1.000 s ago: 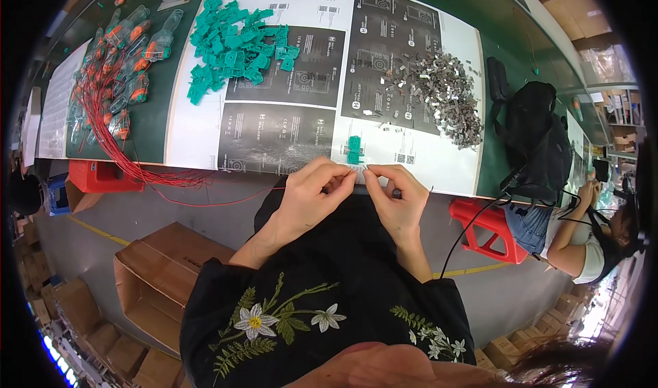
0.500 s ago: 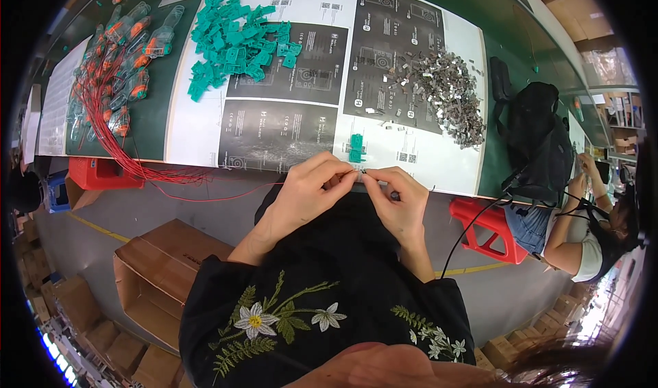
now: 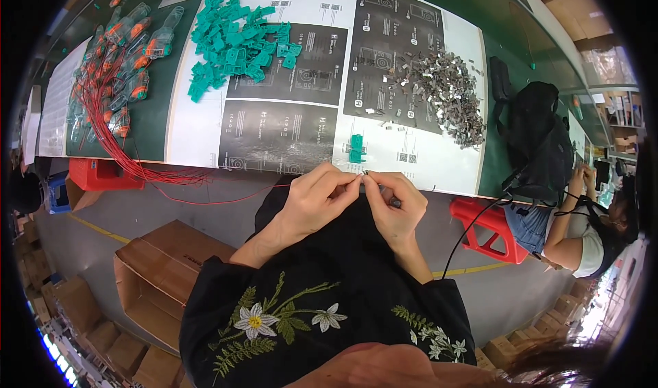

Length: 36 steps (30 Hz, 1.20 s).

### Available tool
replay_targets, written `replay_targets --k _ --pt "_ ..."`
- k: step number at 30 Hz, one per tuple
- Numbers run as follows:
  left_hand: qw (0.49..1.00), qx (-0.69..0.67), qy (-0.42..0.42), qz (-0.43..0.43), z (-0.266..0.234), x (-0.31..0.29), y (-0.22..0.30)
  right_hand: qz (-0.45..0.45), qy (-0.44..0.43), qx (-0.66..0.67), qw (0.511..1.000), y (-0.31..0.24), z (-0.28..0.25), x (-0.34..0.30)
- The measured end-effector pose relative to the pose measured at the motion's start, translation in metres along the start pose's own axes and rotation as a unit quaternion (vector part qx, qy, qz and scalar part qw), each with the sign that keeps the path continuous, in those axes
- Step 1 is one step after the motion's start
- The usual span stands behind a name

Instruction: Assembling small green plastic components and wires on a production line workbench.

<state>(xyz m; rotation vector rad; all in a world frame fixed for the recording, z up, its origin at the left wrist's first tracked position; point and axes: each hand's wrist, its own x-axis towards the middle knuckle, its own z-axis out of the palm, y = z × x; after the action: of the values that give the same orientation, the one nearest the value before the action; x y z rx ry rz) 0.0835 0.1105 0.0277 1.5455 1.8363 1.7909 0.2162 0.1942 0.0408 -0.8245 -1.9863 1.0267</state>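
At the table's front edge my two hands meet, fingertips almost touching. My left hand (image 3: 317, 199) is closed in a pinch on a red wire (image 3: 257, 195), which runs from the left into its palm. My right hand (image 3: 397, 206) pinches a tiny dark piece (image 3: 365, 173) between thumb and forefinger, too small to name. Something dark also shows under its curled fingers. Just beyond the fingertips lie a couple of green plastic parts (image 3: 356, 148) on the printed sheet.
A heap of green plastic parts (image 3: 236, 42) lies at back left, a pile of small grey pieces (image 3: 449, 93) at right. Orange-and-clear tool-like items (image 3: 137, 59) with red wires (image 3: 113, 145) lie far left. A black bag (image 3: 538, 134) and a co-worker (image 3: 576, 237) are at right.
My hands have shifted slightly, the left one a little down and right, and the fingertips are closer together. The co-worker's hands have moved slightly.
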Motion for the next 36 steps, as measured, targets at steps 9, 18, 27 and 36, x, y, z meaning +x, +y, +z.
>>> replay_targets --k 9,18,27,36 --pt "0.997 0.020 -0.062 0.032 -0.008 0.005 -0.005 -0.141 -0.067 -0.031 0.987 0.008 -0.014 0.010" --pt "0.978 -0.002 -0.194 0.082 -0.028 0.023 -0.008 -0.204 -0.232 -0.092 0.947 0.000 -0.037 0.023" --pt "0.986 -0.010 -0.168 -0.001 -0.011 0.006 -0.009 -0.153 -0.165 -0.071 0.972 -0.001 -0.029 0.017" --pt "0.980 -0.065 -0.185 -0.035 -0.009 0.010 -0.020 -0.175 -0.231 -0.155 0.944 -0.001 -0.037 0.033"
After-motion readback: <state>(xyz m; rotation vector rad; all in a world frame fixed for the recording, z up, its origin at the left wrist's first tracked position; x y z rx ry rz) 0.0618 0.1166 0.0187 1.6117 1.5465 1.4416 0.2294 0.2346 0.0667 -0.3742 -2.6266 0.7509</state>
